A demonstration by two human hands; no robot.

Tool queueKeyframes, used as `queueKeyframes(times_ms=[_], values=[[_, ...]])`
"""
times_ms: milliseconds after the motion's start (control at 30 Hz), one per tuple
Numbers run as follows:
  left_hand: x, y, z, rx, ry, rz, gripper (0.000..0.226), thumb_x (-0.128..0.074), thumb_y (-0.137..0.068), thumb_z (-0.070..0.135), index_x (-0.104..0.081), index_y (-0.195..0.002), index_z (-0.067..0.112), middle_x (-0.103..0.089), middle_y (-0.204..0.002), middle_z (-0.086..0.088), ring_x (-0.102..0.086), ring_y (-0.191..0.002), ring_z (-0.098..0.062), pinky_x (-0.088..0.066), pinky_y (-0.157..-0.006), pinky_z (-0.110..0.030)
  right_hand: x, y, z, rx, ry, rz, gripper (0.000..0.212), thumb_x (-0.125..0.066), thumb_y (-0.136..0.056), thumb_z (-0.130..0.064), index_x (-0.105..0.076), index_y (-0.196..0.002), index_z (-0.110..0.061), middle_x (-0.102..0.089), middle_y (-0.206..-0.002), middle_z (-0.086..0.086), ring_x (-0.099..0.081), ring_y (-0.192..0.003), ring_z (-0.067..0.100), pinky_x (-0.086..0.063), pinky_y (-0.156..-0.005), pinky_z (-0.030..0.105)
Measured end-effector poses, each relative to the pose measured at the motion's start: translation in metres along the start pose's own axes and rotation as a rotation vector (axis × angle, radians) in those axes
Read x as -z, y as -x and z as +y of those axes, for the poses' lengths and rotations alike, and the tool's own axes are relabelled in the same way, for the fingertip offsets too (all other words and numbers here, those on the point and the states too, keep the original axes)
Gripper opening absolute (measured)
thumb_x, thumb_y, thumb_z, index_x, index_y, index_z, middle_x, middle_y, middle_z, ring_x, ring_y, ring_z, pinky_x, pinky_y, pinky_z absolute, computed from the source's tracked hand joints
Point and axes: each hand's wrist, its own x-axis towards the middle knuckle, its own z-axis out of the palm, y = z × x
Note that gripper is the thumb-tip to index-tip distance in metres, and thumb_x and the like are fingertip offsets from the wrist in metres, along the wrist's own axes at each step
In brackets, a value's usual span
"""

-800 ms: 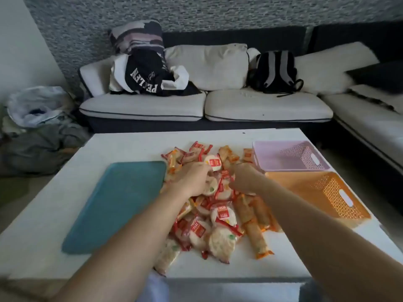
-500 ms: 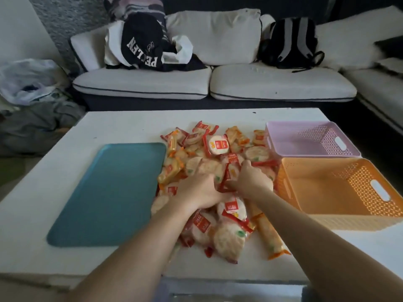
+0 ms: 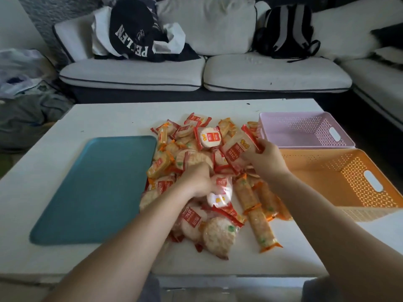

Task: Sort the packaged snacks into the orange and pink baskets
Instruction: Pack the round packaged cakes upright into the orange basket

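Sorting entry: right hand (image 3: 266, 159) pinches a red-trimmed cracker packet (image 3: 236, 150), raised beside the pink basket (image 3: 305, 147) for likely deposit; left hand (image 3: 197, 179) clasps a round cracker packet (image 3: 220, 191) in the snack pile (image 3: 187, 158).

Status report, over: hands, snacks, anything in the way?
Both busy: right hand grips a red-edged packet above the pile, left hand grips a round packet in it. Empty: pink basket, orange basket. Nothing between hands and baskets.
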Motion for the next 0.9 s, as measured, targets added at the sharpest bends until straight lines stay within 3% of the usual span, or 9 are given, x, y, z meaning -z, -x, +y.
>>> queueKeyframes(times_ms=[100,200,267,367,467,567,667,767,900], values=[[0.023,0.009,-0.005,-0.115,0.323,0.076,0.040,-0.090,-0.075,0.027,-0.073,-0.110,0.019,-0.075,-0.106,0.000,-0.075,-0.090,-0.020,-0.061,-0.070,-0.034,0.004,0.001,0.001,0.027,-0.013,0.043,0.029,-0.069,-0.090,-0.010,-0.064,-0.118,-0.012,-0.074,-0.096,0.002,-0.074,-0.077,0.015,-0.062,-0.061,0.032],[0.038,0.019,-0.014,-0.174,0.548,0.113,0.029,-0.087,-0.078,0.024,-0.070,-0.100,0.031,-0.078,-0.098,0.007,-0.074,-0.092,-0.010,-0.057,-0.079,-0.026,0.002,0.001,0.001,0.006,-0.069,0.036,0.019,-0.069,-0.090,-0.011,-0.069,-0.109,-0.008,-0.075,-0.089,0.004,-0.074,-0.075,0.015,-0.057,-0.056,0.027],[0.039,0.022,-0.019,-0.191,0.725,0.099,0.031,-0.085,-0.080,0.016,-0.071,-0.103,0.030,-0.079,-0.102,0.003,-0.075,-0.099,-0.017,-0.058,-0.090,-0.038,-0.005,0.002,0.001,-0.012,-0.108,-0.088,0.011,-0.067,-0.088,-0.007,-0.070,-0.099,-0.007,-0.074,-0.084,0.010,-0.073,-0.077,0.023,-0.061,-0.065,0.036],[0.036,0.020,-0.023,-0.149,0.896,0.081,0.030,-0.078,-0.083,0.003,-0.071,-0.107,0.021,-0.079,-0.100,-0.005,-0.075,-0.100,-0.025,-0.059,-0.089,-0.043,-0.021,0.009,-0.005,-0.016,-0.207,-0.324,0.020,-0.068,-0.088,-0.002,-0.067,-0.107,0.002,-0.072,-0.093,0.016,-0.071,-0.084,0.029,-0.062,-0.077,0.041],[0.046,0.017,-0.030,-0.091,0.954,0.158,0.036,-0.079,-0.083,0.006,-0.068,-0.115,0.016,-0.078,-0.105,-0.011,-0.074,-0.102,-0.033,-0.060,-0.086,-0.046,-0.033,0.005,-0.010,-0.026,-0.286,-0.292,0.021,-0.061,-0.097,-0.010,-0.066,-0.117,-0.004,-0.074,-0.102,0.014,-0.072,-0.088,0.030,-0.060,-0.083,0.044],[0.064,0.020,-0.050,0.024,1.017,0.229,0.050,-0.081,-0.080,0.010,-0.062,-0.125,0.020,-0.077,-0.111,-0.011,-0.074,-0.101,-0.031,-0.060,-0.084,-0.045,-0.050,-0.014,0.004,0.186,0.245,-0.191,0.043,-0.051,-0.098,-0.014,-0.055,-0.140,-0.017,-0.066,-0.129,0.007,-0.062,-0.117,0.025,-0.053,-0.098,0.046],[0.081,0.033,-0.074,0.087,0.947,0.145,0.048,-0.082,-0.074,0.014,-0.068,-0.120,0.015,-0.076,-0.112,-0.016,-0.073,-0.101,-0.031,-0.057,-0.087,-0.042,-0.076,-0.024,0.021,0.397,0.848,-0.296,0.064,-0.046,-0.096,-0.022,-0.029,-0.158,-0.025,-0.037,-0.160,0.002,-0.031,-0.146,0.031,-0.033,-0.116,0.051],[0.088,0.045,-0.087,0.069,0.890,0.109,0.034,-0.082,-0.075,0.007,-0.072,-0.106,0.015,-0.078,-0.102,-0.015,-0.073,-0.093,-0.030,-0.058,-0.086,-0.041,-0.094,-0.027,0.022,0.438,0.991,-0.306,0.069,-0.047,-0.098,-0.030,-0.019,-0.160,-0.025,-0.030,-0.161,0.005,-0.023,-0.147,0.034,-0.024,-0.120,0.054],[0.081,0.051,-0.083,-0.009,0.684,-0.028,0.055,-0.091,-0.049,0.022,-0.074,-0.101,0.014,-0.079,-0.089,-0.007,-0.076,-0.080,-0.020,-0.061,-0.072,-0.032,-0.091,-0.028,0.006,0.438,0.992,-0.135,0.057,-0.063,-0.090,-0.034,-0.045,-0.143,-0.022,-0.048,-0.135,0.009,-0.042,-0.128,0.032,-0.044,-0.105,0.048]])
